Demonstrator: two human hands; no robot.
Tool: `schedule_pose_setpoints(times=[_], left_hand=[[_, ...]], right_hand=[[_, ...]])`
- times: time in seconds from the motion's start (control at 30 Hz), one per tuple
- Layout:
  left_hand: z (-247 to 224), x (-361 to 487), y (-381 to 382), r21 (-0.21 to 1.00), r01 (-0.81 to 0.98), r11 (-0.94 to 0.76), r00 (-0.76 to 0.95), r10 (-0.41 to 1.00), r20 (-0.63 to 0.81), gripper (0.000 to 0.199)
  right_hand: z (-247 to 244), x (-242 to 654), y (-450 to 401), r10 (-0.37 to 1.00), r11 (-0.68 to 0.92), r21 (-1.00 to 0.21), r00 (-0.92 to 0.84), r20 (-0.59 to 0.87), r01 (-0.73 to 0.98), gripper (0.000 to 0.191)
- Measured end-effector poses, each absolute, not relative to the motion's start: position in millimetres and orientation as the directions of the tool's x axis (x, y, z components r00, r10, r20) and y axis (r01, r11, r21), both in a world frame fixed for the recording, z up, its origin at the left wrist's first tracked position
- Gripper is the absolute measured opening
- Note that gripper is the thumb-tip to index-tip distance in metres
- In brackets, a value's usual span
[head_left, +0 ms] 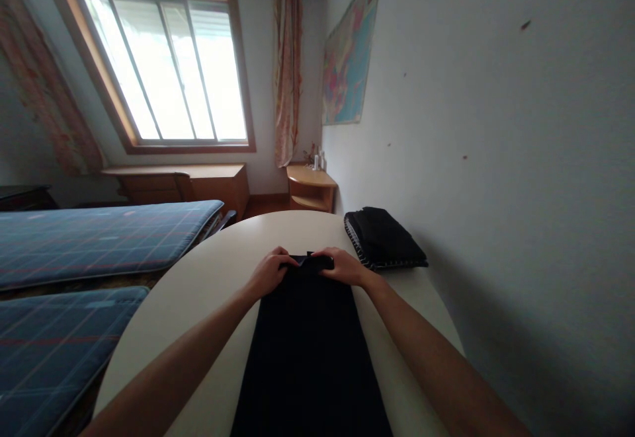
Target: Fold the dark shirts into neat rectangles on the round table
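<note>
A long piece of dark cloth (310, 357) lies lengthwise on the round cream table (198, 305), running from its middle down past the bottom of the view. Its far end has a small opening or fold at the edge. My left hand (272, 272) pinches the far left corner of this cloth, fingers closed on it. At the far right corner, my right hand (340, 265) grips the same edge between thumb and fingers. A short gap separates the two hands.
Folded black cloths (384, 237) are stacked at the table's right, near the white wall (496, 192). Beds with blue plaid mats (99, 238) stand at the left. A desk (213, 176) and a corner shelf (310, 178) are beyond, below a window.
</note>
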State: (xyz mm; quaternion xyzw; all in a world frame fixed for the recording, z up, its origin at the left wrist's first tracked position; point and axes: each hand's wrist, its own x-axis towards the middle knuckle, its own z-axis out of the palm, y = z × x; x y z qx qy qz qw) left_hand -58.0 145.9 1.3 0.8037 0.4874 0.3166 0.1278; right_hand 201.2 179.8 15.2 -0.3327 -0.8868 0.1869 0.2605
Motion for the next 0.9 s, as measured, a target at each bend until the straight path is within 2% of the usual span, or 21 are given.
schedule_pose_setpoints(times=[0.1, 0.2, 0.27, 0.33, 0.4, 0.47, 0.6, 0.7, 0.9], left_hand=[[0, -57, 159, 0.552, 0.768, -0.326, 0.174, 0.935, 0.309, 0.039], [-4, -58, 167, 0.565, 0.812, -0.145, -0.009, 0.965, 0.262, 0.052], [-6, -56, 164, 0.541, 0.837, -0.083, -0.08, 0.959, 0.272, 0.058], [-5, -50, 149, 0.46, 0.886, -0.062, -0.091, 0.949, 0.302, 0.061], [-5, -37, 121, 0.345, 0.933, -0.101, -0.011, 0.951, 0.309, 0.062], [-6, -21, 85, 0.296, 0.93, -0.218, 0.139, 0.954, 0.267, 0.061], [-15, 7, 17, 0.326, 0.856, -0.401, 0.396, 0.914, 0.086, 0.068], [-19, 6, -2, 0.36, 0.82, -0.444, 0.484, 0.875, -0.024, 0.07], [-3, -45, 30, 0.328, 0.674, -0.662, 0.708, 0.706, -0.027, 0.071]], right_hand=[[15, 193, 182, 0.785, 0.62, -0.399, -0.531, 0.32, 0.676, 0.043], [10, 187, 183, 0.867, 0.475, -0.29, -0.386, 0.314, 0.831, 0.043], [4, 185, 184, 0.89, 0.423, -0.26, -0.344, 0.3, 0.868, 0.045], [-2, 182, 186, 0.901, 0.412, -0.276, -0.343, 0.266, 0.869, 0.047], [-6, 180, 188, 0.906, 0.418, -0.306, -0.368, 0.21, 0.855, 0.049], [-9, 178, 190, 0.912, 0.41, -0.318, -0.377, 0.164, 0.855, 0.052], [-12, 176, 194, 0.908, 0.419, -0.306, -0.383, 0.173, 0.855, 0.048], [-13, 179, 195, 0.911, 0.407, -0.291, -0.363, 0.197, 0.866, 0.038], [-15, 195, 187, 0.969, 0.219, -0.274, -0.175, 0.178, 0.936, 0.025]])
